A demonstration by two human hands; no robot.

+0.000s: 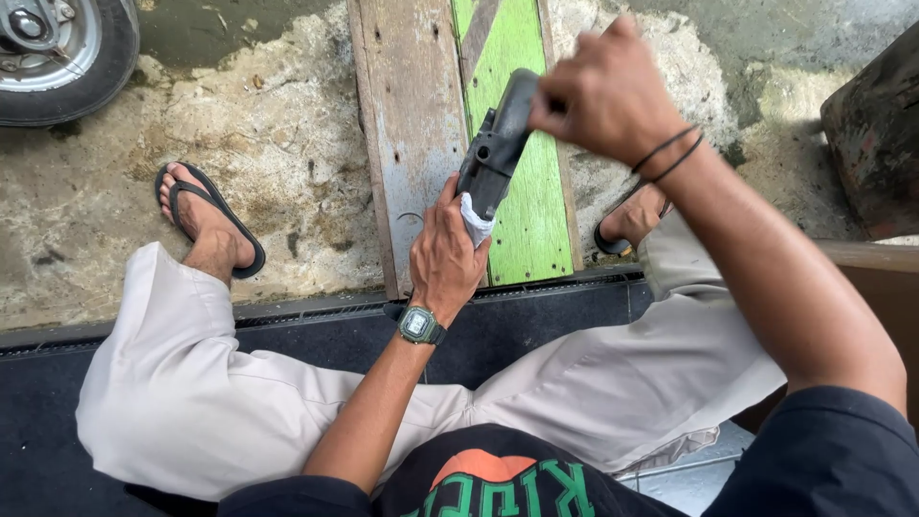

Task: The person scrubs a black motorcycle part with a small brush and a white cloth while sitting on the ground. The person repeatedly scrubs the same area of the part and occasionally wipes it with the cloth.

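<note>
A dark grey plastic part (498,144), long and curved with a round hole, is held up between my knees. My right hand (603,91) grips its upper end from above. My left hand (445,254) presses a small white cloth (476,220) against the part's lower end. A square green wristwatch (419,325) is on my left wrist, and black bands (670,153) circle my right wrist.
Below the part lie a weathered grey plank (407,124) and a green painted board (522,191) on rough concrete. My feet in black flip-flops (206,215) rest either side. A wheel (57,53) stands top left, a rusty dark block (876,134) right, a black mat edge (287,321) under my legs.
</note>
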